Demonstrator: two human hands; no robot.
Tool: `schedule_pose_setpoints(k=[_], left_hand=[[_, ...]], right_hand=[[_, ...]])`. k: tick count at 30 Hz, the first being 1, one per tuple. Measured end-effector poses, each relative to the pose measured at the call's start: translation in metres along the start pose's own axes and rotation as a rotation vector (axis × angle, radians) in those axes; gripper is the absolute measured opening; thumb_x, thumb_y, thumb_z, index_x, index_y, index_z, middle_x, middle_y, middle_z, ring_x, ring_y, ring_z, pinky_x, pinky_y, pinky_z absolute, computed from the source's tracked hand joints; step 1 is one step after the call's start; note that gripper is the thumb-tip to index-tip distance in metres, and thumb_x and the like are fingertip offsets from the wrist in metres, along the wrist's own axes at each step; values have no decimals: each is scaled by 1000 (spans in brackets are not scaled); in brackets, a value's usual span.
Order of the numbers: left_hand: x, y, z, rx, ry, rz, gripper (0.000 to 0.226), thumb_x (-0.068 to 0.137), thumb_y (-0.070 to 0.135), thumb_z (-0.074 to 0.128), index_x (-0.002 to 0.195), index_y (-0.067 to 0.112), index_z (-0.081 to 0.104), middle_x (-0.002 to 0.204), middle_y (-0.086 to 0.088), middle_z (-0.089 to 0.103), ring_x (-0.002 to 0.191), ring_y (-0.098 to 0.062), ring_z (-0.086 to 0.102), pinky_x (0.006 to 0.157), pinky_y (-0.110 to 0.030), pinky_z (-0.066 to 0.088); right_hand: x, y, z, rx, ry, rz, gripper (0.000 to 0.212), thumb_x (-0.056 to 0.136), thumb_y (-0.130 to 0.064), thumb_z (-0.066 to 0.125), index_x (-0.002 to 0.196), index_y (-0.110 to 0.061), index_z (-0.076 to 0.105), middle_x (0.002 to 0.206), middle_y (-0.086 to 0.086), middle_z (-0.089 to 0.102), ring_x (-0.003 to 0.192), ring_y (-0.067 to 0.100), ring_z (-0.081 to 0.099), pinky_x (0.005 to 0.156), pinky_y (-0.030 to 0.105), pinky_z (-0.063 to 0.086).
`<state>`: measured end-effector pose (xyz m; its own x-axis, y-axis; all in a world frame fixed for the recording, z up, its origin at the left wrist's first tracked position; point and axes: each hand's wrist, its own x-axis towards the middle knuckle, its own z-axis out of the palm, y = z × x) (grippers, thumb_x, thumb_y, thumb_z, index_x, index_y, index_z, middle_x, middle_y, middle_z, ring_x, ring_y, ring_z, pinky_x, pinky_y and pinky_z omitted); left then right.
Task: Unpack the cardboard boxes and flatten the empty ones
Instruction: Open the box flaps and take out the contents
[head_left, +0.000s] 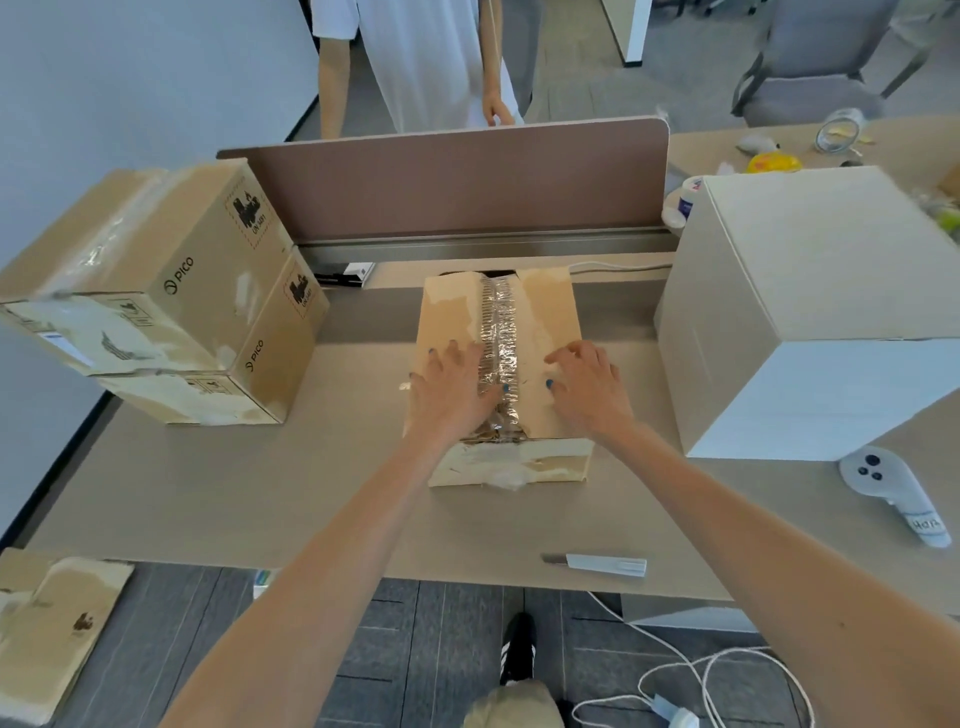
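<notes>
- Box (540, 317) lies mid-bench (208, 483), taped shut, between stacked boxes (171, 291) and a white box (810, 291).
- Left hand (449, 387) and right hand (584, 387) rest flat on it, fingers (441, 353) spread, gripping nothing.

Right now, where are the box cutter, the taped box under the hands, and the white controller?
box cutter (602, 564), head view, on its pale handle.
taped box (545, 306), head view, on its top flap right of the tape.
white controller (878, 475), head view, on its buttoned head.
</notes>
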<state>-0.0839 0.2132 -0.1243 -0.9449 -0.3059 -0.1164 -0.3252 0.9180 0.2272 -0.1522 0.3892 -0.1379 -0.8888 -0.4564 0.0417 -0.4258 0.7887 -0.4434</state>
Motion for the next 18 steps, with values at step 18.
schedule_pose_setpoints(k=[18], left_hand=[[133,5,9,-76,6,-175,76,92,63,45,148,15,27,164,-17,3,149,-44,-5,108,-75,9]], right_hand=[[113,7,19,-138,30,-97,41,97,-20,45,139,-20,45,151,11,29,142,28,21,113,38,19]])
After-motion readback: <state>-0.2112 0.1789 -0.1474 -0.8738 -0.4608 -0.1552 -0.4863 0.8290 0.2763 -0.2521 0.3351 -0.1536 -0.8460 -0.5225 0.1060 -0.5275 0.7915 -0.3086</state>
